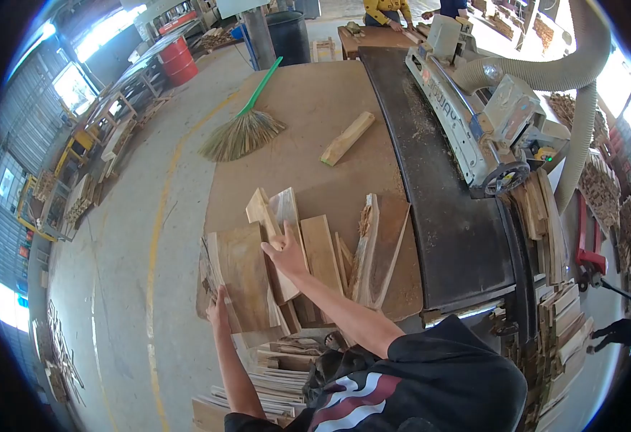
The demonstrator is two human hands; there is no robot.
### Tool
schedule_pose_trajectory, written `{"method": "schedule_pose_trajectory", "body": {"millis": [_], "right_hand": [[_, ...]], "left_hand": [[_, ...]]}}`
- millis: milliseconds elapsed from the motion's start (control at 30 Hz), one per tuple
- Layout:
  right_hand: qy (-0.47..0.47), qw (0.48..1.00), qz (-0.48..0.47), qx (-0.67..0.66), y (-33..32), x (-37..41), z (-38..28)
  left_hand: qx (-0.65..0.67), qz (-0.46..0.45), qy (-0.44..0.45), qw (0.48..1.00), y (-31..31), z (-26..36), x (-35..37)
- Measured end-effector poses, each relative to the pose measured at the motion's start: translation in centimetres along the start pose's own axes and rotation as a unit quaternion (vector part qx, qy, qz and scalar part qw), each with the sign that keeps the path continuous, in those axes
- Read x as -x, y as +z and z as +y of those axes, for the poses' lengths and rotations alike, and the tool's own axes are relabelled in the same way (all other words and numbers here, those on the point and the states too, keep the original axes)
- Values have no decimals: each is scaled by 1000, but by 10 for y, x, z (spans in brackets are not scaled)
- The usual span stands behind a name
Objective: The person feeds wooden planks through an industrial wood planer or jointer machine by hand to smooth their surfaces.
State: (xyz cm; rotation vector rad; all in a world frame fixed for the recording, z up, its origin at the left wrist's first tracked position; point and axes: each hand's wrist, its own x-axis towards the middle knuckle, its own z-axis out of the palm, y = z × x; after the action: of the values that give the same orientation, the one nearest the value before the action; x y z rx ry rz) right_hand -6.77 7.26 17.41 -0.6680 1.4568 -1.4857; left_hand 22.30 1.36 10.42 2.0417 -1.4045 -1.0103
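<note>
A wide wooden board (240, 270) lies at the near left part of the brown table. My left hand (217, 308) is at its lower left edge, fingers closed on it. My right hand (284, 252) rests over the narrower boards just right of it, index finger and thumb apart; whether it grips one of them is unclear. Under and beside it are a pale board (284, 207) and a light wood piece (259, 210). Further right lie a brown plank (320, 248) and a rough-edged board (366, 252).
A green-handled broom (243, 135) and a wood block (348, 138) lie further up the table (294, 93). On the right stands a machine (459, 115) with a black bed (445, 237). Stacked wood (287, 360) is below the near edge. People stand in the background.
</note>
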Motion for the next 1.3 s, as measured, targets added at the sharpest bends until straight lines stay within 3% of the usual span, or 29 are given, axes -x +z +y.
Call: {"method": "schedule_pose_trajectory", "body": {"millis": [33,67,100,133,267,333,500,567,633,667,700,767,833,867,900,933,1000,1033,1067,1100,1133,1200,1267,1300], "right_hand": [[0,1000,-1,2,5,-5,15],[-73,977,71,186,14,-9,29],[-144,911,140,361,23,-10,39],[-121,867,202,440,24,-6,34],[-10,931,153,332,-14,-4,48],[-120,938,167,279,-19,10,28],[-151,941,178,246,6,89,-31],[-166,944,175,225,22,95,-26],[-282,928,157,186,43,89,-11],[-280,927,165,186,50,87,-8],[-303,915,165,209,56,86,-8],[-315,904,174,230,51,93,-22],[-225,967,-40,110,9,138,-105],[-277,958,-20,70,-11,163,-128],[-330,943,-1,33,-32,187,-151],[-408,913,11,-17,-62,213,-164],[-561,822,23,-100,-122,264,-192],[-626,770,40,-119,-144,290,-207],[-667,736,60,-104,-152,317,-220],[-704,701,79,-78,-153,341,-237],[-730,675,97,-47,-153,361,-251],[-758,639,131,11,-154,392,-267],[-770,617,159,44,-168,414,-276],[-772,611,168,53,-179,423,-277]], "left_hand": [[-9,-1,-3,1000,5,-8,-10],[-19,-2,-6,1000,4,-19,-18],[-19,0,-6,1000,3,-17,-13],[-26,1,6,1000,5,-11,-8],[-58,17,14,998,0,-15,3],[-60,48,10,997,1,2,2],[-48,24,0,999,1,-5,1],[-81,12,-22,996,0,-10,-5],[73,-38,8,997,4,-26,-25],[123,-58,18,991,4,-24,-22],[283,-23,-8,959,-5,1,9],[424,5,-37,905,-21,20,22],[353,-118,41,927,-29,-7,14],[314,-123,74,938,-23,-22,14],[268,-127,113,948,-20,-30,10],[266,-117,97,952,-11,-38,7],[256,-27,153,954,-2,-58,-7],[238,-29,155,958,-11,-45,13],[131,111,183,968,-13,-12,56],[26,245,211,946,-4,13,91],[20,234,224,946,11,23,109],[131,195,338,911,40,38,144],[97,105,492,859,80,63,182],[116,29,522,844,102,77,203]]}}
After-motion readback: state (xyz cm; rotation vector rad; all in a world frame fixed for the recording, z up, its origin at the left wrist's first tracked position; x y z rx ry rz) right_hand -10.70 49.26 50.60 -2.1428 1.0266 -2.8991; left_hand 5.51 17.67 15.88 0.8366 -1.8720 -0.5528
